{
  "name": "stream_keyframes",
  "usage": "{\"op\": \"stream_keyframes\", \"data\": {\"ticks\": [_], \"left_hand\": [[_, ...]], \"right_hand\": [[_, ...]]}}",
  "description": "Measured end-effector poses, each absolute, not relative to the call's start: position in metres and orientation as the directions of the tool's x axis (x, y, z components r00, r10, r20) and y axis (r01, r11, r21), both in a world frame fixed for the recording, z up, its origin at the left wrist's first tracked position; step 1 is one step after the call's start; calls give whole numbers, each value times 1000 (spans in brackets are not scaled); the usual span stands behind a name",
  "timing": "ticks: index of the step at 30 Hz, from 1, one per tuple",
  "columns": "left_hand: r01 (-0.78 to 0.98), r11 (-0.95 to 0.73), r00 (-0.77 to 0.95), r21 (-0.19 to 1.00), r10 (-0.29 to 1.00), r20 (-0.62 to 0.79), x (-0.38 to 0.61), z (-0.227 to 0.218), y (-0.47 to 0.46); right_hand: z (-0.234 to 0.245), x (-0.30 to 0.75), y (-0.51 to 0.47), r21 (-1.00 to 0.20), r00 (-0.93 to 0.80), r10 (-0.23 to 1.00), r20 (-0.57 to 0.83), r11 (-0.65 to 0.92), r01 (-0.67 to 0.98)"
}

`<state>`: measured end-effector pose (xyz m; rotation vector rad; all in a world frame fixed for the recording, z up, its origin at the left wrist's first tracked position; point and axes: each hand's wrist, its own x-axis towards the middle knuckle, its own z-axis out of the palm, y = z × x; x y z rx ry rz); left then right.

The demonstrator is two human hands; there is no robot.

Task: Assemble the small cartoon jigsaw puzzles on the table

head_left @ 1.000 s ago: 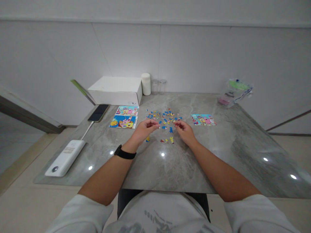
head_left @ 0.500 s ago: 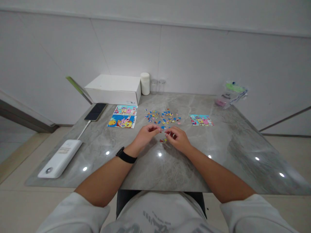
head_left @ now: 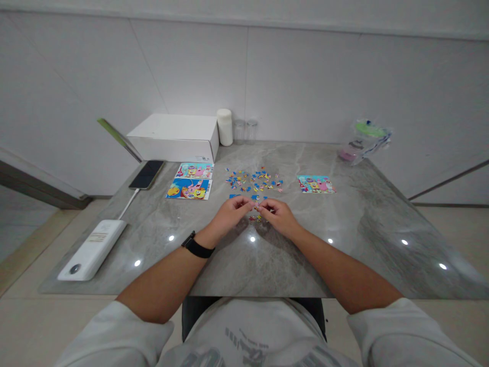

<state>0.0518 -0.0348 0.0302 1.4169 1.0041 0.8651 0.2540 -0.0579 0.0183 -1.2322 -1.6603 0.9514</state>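
Observation:
Small colourful jigsaw puzzle pieces are pinched between the fingertips of both hands; how they fit together is too small to tell. My left hand closes thumb and forefinger on their left side. From the right, my right hand grips with thumb and fingers, its tips almost meeting the left ones. Just beyond the fingers lie blue puzzle pieces, partly covered by the hands. A few red and yellow pieces rest below the fingertips. Farther back spreads a loose scatter of puzzle pieces.
Cartoon picture cards lie left and right on the grey table. At left are a phone and white power bank. A white box, bottle, glasses and plastic bag stand behind.
The fingertips of my two hands have come closer together around the pieces, the right fingers closing in. The whole view has shifted slightly.

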Motion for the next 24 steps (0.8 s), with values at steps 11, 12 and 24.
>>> {"op": "stream_keyframes", "data": {"ticks": [11,12,24], "left_hand": [[222,-96,377,970,926,5,51,26,-35],[234,-98,384,967,923,1,51,26,-36],[635,-501,516,588,841,160,40,15,-31]], "right_hand": [[14,264,-61,-673,-311,831,462,557,488],[15,264,-61,-645,-340,811,477,585,491],[9,277,-51,-457,-493,776,393,630,628]]}}
